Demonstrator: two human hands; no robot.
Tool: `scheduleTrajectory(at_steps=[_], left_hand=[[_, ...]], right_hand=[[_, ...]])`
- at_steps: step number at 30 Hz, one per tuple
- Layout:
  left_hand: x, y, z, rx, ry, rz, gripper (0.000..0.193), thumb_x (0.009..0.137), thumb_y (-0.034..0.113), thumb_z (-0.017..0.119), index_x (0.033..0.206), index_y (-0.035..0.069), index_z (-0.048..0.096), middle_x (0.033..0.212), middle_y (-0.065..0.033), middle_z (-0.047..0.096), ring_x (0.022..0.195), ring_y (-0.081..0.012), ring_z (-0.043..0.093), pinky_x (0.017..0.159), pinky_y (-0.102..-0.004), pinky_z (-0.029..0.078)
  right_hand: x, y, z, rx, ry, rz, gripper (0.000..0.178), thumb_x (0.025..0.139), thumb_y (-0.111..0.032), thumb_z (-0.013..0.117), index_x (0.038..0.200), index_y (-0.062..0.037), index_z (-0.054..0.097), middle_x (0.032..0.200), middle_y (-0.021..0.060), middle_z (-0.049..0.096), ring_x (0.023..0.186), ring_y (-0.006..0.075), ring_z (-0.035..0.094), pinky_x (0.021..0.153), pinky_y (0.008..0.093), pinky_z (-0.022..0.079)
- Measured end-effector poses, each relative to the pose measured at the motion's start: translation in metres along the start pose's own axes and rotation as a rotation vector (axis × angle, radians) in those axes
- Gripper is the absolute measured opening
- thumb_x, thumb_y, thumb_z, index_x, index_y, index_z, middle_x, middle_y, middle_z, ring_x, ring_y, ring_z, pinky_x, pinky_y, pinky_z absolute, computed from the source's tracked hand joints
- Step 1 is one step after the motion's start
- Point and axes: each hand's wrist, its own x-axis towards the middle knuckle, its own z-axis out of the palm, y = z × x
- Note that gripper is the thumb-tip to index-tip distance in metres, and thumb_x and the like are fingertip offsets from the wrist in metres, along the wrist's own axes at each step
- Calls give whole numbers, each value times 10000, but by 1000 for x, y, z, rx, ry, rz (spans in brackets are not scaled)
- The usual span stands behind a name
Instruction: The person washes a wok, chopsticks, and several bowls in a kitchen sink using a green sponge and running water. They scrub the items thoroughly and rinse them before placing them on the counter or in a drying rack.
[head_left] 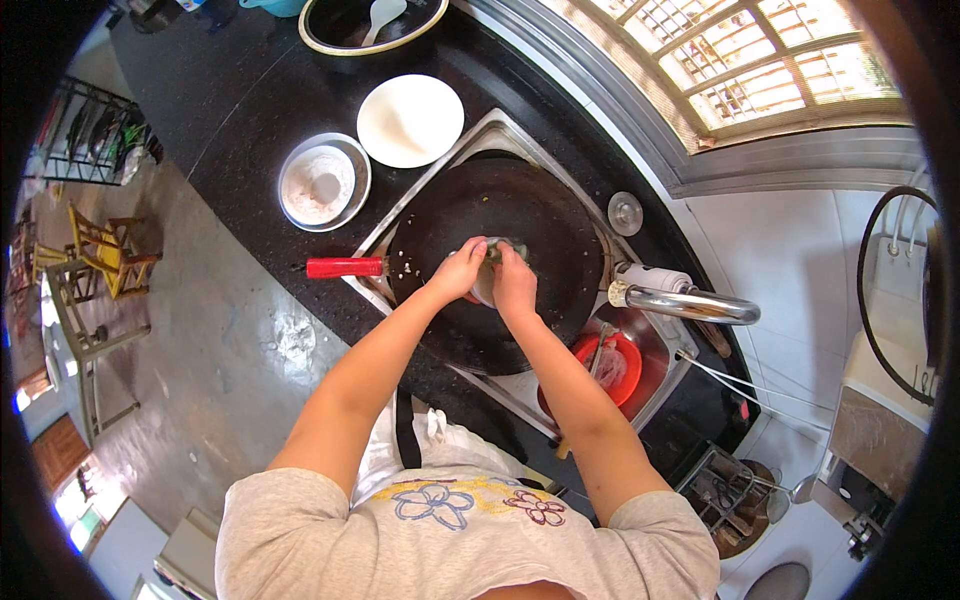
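Above the middle of a dark wok [480, 195], my left hand [460, 268] and my right hand [515, 282] meet with bent fingers. Between them they hold a small pale, translucent thing with green in it [486, 284]. Its kind is hard to tell, as my fingers cover much of it. The wok rests across a steel sink [497, 128], its red handle [344, 267] pointing left. A few small white bits lie on the wok's inner wall near that handle.
Left of the sink stand a white bowl [410, 120] and a metal bowl [363, 170] with pale residue. A chrome tap [690, 302] juts in at the right. Below it, a red basin [630, 365] sits in the sink. A small glass dish [625, 213] stands by the window.
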Motion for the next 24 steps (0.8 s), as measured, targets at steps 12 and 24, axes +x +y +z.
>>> scheduleTrajectory(at_steps=[12,24], left_hand=[[17,-50,6,-65,129,422,427,995,345,331,1268,46,466,1233,-128,524,1154,-245,496,983,-323,362],[3,-6,-1,481,263,434,420,833,73,527,1238,166,467,1118,-218,485,979,-422,536,792,-466,452]], right_hand=[[5,-5,3,1030,-514,449,321,939,-207,507,1191,-9,527,1093,43,591,989,123,535,868,275,412],[-1,3,-21,-159,-535,-10,284,840,-258,591,1047,-62,591,864,162,633,860,351,613,710,465,479]])
